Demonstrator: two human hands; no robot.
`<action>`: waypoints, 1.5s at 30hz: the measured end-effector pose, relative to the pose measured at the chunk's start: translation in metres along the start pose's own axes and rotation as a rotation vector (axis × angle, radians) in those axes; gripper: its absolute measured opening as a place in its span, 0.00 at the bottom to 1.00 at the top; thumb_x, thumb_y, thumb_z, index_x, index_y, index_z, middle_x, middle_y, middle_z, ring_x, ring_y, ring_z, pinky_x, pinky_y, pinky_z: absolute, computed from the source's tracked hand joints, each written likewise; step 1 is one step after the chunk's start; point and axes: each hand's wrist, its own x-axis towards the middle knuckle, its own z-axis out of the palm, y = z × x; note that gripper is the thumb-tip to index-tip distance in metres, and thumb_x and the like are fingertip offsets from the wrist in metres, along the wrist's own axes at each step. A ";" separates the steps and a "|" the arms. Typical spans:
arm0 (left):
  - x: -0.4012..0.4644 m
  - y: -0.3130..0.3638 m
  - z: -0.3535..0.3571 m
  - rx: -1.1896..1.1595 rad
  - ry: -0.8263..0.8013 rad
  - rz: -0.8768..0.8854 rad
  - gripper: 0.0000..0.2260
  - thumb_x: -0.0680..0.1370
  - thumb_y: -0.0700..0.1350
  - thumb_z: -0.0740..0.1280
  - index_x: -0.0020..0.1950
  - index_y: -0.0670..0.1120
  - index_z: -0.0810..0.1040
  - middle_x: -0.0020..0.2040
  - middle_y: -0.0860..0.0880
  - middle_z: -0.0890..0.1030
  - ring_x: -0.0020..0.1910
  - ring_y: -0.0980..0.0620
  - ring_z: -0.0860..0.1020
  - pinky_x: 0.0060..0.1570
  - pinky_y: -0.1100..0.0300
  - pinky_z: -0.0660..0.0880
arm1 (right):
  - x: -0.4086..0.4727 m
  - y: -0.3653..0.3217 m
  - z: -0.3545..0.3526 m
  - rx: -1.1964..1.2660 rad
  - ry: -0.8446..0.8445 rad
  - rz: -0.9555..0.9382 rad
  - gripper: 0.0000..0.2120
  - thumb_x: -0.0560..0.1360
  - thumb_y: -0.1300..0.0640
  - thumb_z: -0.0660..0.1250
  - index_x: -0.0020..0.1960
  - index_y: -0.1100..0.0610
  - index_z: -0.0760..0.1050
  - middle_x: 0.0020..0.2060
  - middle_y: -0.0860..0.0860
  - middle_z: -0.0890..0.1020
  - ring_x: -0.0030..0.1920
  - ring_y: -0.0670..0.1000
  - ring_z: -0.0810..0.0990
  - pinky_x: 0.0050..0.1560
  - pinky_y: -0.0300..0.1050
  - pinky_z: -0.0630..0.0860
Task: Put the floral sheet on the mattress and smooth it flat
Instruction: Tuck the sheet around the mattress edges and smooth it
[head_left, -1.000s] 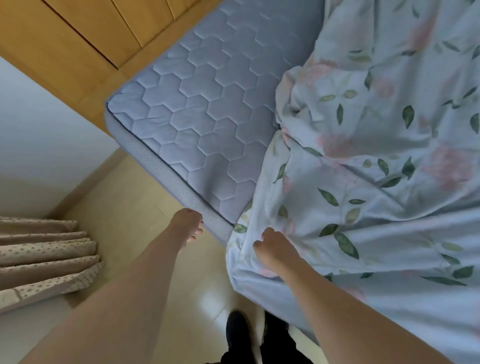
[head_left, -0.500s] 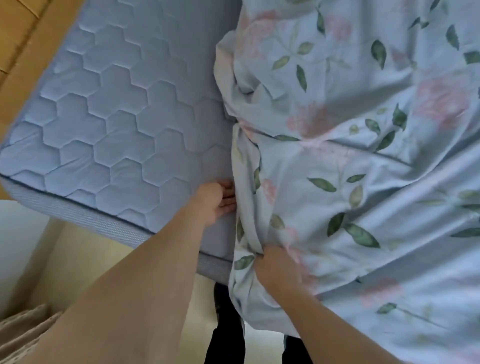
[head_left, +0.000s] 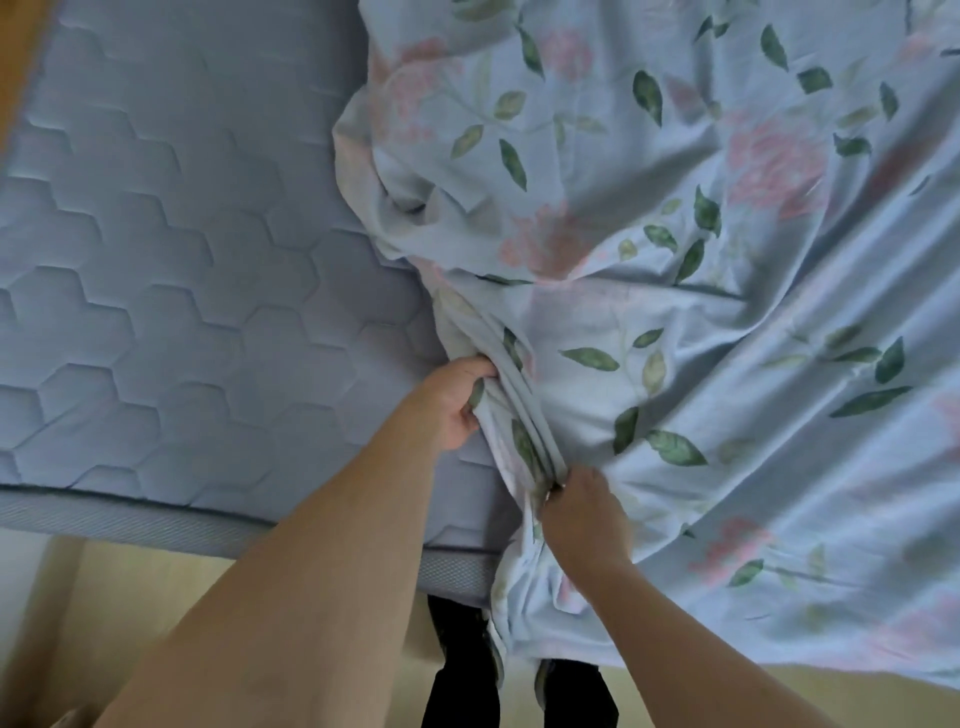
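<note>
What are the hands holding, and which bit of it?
Both hold the floral sheet by its bunched-up edge: the left hand grips the folds over the mattress, the right hand near the mattress's front edge.

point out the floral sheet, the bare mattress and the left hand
floral sheet (head_left: 701, 322), head view: on the spread cloth right of the bunched edge
mattress (head_left: 171, 291), head view: on the bare quilted top
left hand (head_left: 452, 402), head view: on the back of the hand
</note>
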 end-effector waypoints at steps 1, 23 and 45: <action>-0.004 0.000 -0.008 -0.040 0.015 0.021 0.09 0.76 0.39 0.67 0.55 0.41 0.82 0.49 0.41 0.84 0.46 0.43 0.82 0.52 0.49 0.80 | -0.003 -0.007 0.001 -0.009 -0.004 -0.032 0.13 0.78 0.56 0.55 0.62 0.57 0.67 0.58 0.54 0.73 0.56 0.59 0.76 0.54 0.51 0.73; -0.147 -0.211 -0.292 0.220 0.822 -0.172 0.17 0.83 0.41 0.58 0.34 0.50 0.61 0.35 0.52 0.63 0.34 0.51 0.71 0.31 0.70 0.67 | -0.130 -0.168 0.113 -0.425 -0.338 -0.715 0.22 0.79 0.54 0.55 0.73 0.52 0.61 0.70 0.52 0.64 0.68 0.56 0.65 0.66 0.52 0.66; -0.065 -0.041 -0.186 0.948 0.840 0.893 0.02 0.76 0.40 0.62 0.48 0.44 0.72 0.42 0.45 0.75 0.43 0.39 0.74 0.39 0.52 0.69 | -0.039 -0.108 0.014 0.538 -0.291 -0.066 0.04 0.79 0.59 0.56 0.51 0.55 0.69 0.42 0.55 0.71 0.43 0.54 0.70 0.43 0.46 0.66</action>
